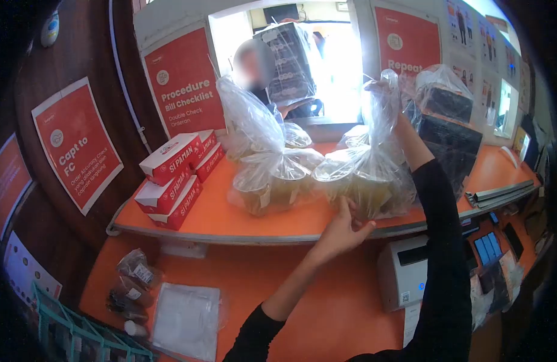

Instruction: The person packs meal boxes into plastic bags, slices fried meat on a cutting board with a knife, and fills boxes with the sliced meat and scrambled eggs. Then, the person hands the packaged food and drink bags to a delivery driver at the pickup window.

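Observation:
Two clear plastic bags with yellow-green contents stand side by side on the orange counter. My right hand [387, 93] is raised and closed on the gathered top of the right plastic bag [366, 181]. Low at that bag's front, my left hand [346, 232] touches its underside, fingers apart and partly curled. The left plastic bag [269, 184] is upright beside it, its top knotted and puffed up. More clear bags show behind these two.
Red and white boxes [170, 160] are stacked on the counter [230, 232] at left. Beyond the window a person [254, 69] holds a tall wrapped dark stack [287, 60]. Dark wrapped containers [447, 142] stand at right, above a white printer [405, 271]. Clear bags [185, 320] lie on the lower shelf.

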The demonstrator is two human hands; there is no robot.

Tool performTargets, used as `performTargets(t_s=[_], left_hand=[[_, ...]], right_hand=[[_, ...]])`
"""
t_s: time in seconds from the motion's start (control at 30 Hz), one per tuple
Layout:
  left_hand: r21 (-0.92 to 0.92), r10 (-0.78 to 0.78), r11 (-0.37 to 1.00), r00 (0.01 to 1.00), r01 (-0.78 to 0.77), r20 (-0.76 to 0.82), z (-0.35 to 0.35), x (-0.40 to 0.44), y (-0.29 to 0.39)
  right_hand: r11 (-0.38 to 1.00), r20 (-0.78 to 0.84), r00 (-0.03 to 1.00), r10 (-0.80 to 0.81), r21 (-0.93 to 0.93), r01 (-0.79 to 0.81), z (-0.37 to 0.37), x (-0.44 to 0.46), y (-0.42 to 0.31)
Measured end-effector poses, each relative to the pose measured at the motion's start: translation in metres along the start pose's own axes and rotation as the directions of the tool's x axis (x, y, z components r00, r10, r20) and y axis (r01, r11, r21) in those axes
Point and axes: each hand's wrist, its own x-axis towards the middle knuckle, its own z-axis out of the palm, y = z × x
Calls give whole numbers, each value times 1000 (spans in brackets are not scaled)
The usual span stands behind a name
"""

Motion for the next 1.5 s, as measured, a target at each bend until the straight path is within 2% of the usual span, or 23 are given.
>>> performTargets(t_s=[0.1,0.2,0.27,0.3,0.37,0.47,0.5,0.57,0.6,0.63,0.67,0.7,0.73,0.8,0.87,0.93,0.97,1.03,1.17,1.27,1.37,1.43,1.5], left_hand=[[44,-39,998,999,39,-3,-6,2,20],[273,27,962,988,16,-154,4,10,5],[363,-97,921,986,142,-138,1,5,24],[454,-222,853,966,258,-133,-2,3,32],[483,-224,833,963,270,-152,-2,1,37],[527,-166,819,973,228,-162,-1,-5,30],[543,-104,821,981,177,-162,-2,-7,25],[491,-46,863,987,117,-155,-14,-18,23],[443,14,895,987,58,-158,-22,-24,21],[622,193,782,930,47,-313,-29,-30,11],[773,392,629,824,84,-409,-39,-34,-1],[763,385,611,763,211,-519,-51,-37,-8],[733,380,592,687,335,-620,-61,-41,-11],[729,322,513,686,453,-653,-76,-37,3],[714,265,427,678,555,-686,-83,-31,8],[652,208,564,678,506,-705,-87,-22,-6],[654,210,563,678,505,-705,-90,-18,-14],[717,372,530,636,452,-676,-96,-13,-26],[725,355,517,656,456,-666,-106,-13,-28],[685,275,583,688,437,-672,-118,-13,-29],[684,220,562,713,465,-666,-132,-11,-38],[778,383,533,724,333,-573,-143,-9,-46],[793,350,501,757,346,-551,-155,-8,-55]], right_hand=[[995,20,999,43,87,-45,-1,-1,7],[840,242,952,188,463,-284,1,3,14],[992,-112,992,63,-99,-74,10,1,20],[991,-98,995,-14,-130,1,11,2,23],[983,-88,992,-88,-166,73,20,4,7],[981,0,983,185,53,-184,40,7,-41],[899,-127,963,238,-345,-268,55,2,-53],[646,-131,973,191,-729,-225,72,0,-85],[647,-128,973,192,-729,-224,73,0,-102],[660,-135,914,383,-653,-373,76,1,-120],[640,-119,823,555,-570,-515,82,4,-142],[583,-218,728,649,-473,-661,96,9,-173],[589,-209,731,649,-470,-657,109,5,-186],[531,-524,731,438,-505,-680,124,-3,-202],[550,-459,794,398,-573,-607,105,-18,-187],[452,-321,946,33,-840,-301,100,-39,-185],[479,-454,883,120,-753,-452,127,-46,-218],[585,-574,813,98,-627,-514,161,-64,-248],[41,-520,785,338,-825,-564,201,-131,-264],[-55,-487,761,427,-855,-516,211,-158,-258],[109,-458,821,340,-848,-518,207,-168,-240],[133,-466,823,325,-839,-528,207,-170,-237],[151,-476,821,315,-829,-538,208,-171,-236]])
